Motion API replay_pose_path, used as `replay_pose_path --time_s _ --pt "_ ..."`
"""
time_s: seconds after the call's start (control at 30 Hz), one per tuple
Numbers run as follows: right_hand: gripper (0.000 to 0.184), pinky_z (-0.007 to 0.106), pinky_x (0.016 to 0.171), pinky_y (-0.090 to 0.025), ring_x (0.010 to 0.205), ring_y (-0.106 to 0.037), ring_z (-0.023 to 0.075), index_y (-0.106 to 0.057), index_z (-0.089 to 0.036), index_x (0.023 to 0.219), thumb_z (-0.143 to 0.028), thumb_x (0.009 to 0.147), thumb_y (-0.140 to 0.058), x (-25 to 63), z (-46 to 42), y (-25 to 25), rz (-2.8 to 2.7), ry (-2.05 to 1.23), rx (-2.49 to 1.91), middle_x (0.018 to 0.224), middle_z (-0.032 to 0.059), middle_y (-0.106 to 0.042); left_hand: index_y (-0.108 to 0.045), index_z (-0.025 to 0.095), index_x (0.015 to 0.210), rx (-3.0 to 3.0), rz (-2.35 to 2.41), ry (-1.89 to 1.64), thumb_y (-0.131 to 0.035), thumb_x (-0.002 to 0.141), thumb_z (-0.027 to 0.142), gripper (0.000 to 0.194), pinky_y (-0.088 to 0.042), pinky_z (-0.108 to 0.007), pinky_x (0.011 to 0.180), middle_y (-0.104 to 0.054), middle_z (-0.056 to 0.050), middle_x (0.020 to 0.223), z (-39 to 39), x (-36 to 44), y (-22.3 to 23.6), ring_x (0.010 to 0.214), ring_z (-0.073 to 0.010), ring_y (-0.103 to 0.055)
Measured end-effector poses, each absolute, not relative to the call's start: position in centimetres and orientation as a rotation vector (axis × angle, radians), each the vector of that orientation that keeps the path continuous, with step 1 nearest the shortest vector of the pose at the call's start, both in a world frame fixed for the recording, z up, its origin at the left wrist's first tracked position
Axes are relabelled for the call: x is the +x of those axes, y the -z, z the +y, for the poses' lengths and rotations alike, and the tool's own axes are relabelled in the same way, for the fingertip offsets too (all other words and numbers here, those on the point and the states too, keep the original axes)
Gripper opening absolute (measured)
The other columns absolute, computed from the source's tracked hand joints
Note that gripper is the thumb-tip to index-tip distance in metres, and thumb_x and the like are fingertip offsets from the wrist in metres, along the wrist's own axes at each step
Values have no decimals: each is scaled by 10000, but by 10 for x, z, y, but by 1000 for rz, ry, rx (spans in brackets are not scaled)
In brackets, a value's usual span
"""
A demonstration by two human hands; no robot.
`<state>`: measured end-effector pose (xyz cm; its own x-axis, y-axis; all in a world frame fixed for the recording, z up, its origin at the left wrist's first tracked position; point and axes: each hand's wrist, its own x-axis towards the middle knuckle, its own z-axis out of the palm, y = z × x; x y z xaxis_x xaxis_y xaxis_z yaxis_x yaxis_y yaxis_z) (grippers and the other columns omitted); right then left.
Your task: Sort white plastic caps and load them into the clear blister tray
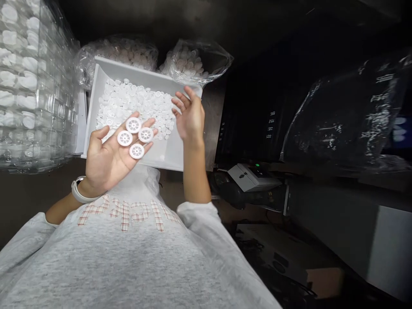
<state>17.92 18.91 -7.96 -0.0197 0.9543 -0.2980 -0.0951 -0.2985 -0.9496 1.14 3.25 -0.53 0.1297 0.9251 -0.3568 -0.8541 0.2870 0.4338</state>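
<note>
My left hand [111,159] is turned palm up over the near left part of a white tray [172,154]. Several small white plastic wheels [133,125] with spokes lie flat across its palm and fingers, which are stretched out beneath them. Above the tray's right side is my right hand [190,113], its fingers apart and slightly bent, with nothing visible in them. A layer of many small white round plastic pieces [135,98] covers much of the tray floor, partly hidden behind my left hand.
Stacked clear plastic trays [58,94] holding white parts rise on the left. Behind the tray sit a clear bag of round pieces [189,64] and another bag [128,53]. Black plastic sheeting [337,116] is on the right, above a white device [251,177] with a green light.
</note>
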Motion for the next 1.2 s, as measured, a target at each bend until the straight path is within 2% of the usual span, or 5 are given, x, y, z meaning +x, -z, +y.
replay_pose_path --time_s 0.27,0.47,0.67,0.87,1.2 --pt "709 392 1039 -517 1363 -501 151 -237 -162 1523 -558 965 -53 91 84 42 -1082 -1805 -1021 1565 100 -338 -489 207 1498 1385 1230 -1334 -581 958 300 555 28 -358 1282 -296 -1 1637 36 39 34 1575 -223 -25" --pt "651 395 955 -544 1332 -514 159 -134 -175 1570 -443 989 -12 97 90 36 -1098 -1865 -961 1556 121 -346 -406 499 1474 1290 1164 -1644 -336 1046 222 515 -183 -419 1284 -358 178 1583 28 24 29 1531 -173 -247" --pt "724 459 1001 -512 1170 -588 186 -285 -161 1533 -501 994 58 100 76 26 -1187 -1794 -951 1354 160 -539 -287 255 1524 899 1222 -1590 -544 989 245 594 -193 -350 1255 -269 26 1642 22 16 19 1553 -245 -139" --pt "790 500 1095 -462 1238 -550 204 -358 -225 1515 -663 953 -16 99 62 21 -928 -2032 -883 1213 126 -611 -421 256 1416 776 992 -1710 -721 876 234 619 -395 -358 1170 -428 -93 1542 25 20 46 1466 -245 -392" --pt "839 515 1169 -433 1381 -486 200 -177 -315 1574 -765 866 -130 95 53 17 -645 -2264 -594 1579 24 -329 -616 333 1291 740 928 -1853 -683 907 280 393 -498 -312 1055 -628 -24 1299 23 18 57 1292 -191 -582"
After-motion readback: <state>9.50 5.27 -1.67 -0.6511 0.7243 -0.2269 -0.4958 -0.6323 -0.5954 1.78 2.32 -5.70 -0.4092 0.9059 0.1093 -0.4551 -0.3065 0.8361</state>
